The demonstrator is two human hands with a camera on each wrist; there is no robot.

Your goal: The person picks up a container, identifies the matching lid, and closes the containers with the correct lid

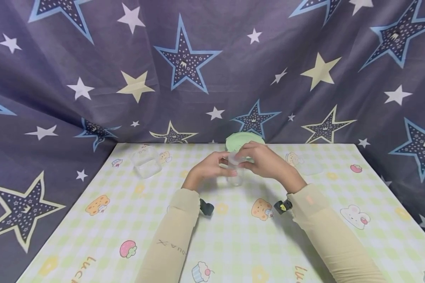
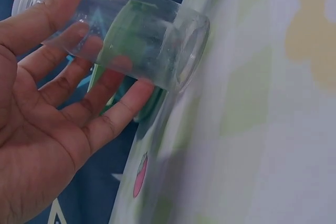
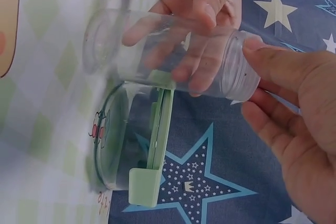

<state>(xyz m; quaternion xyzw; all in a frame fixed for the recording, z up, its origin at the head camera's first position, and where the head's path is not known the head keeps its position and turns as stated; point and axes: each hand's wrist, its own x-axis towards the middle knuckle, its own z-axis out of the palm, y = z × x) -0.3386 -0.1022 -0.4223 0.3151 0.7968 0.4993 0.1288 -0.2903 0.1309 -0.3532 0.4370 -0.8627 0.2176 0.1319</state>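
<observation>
A clear plastic jar [image 1: 235,180] stands upright near the back middle of the table, its base close over the cloth. My left hand [image 1: 212,165] holds its side, thumb on one face and fingers spread round the other, as the left wrist view shows along the jar wall [image 2: 170,51]. With thumb and fingertips, my right hand [image 1: 263,159] pinches the jar's top end around the ridged rim. In the right wrist view, a glass container [image 3: 113,150] with a green clip lid [image 3: 163,140] sits just behind the jar [image 3: 113,40].
On the back left of the table lies a clear square container [image 1: 147,167]. A flat transparent piece [image 1: 310,167] rests at the back right. A star-patterned curtain [image 1: 198,106] hangs along the table's far edge. The checked tablecloth [image 1: 233,243] carries printed cartoon figures.
</observation>
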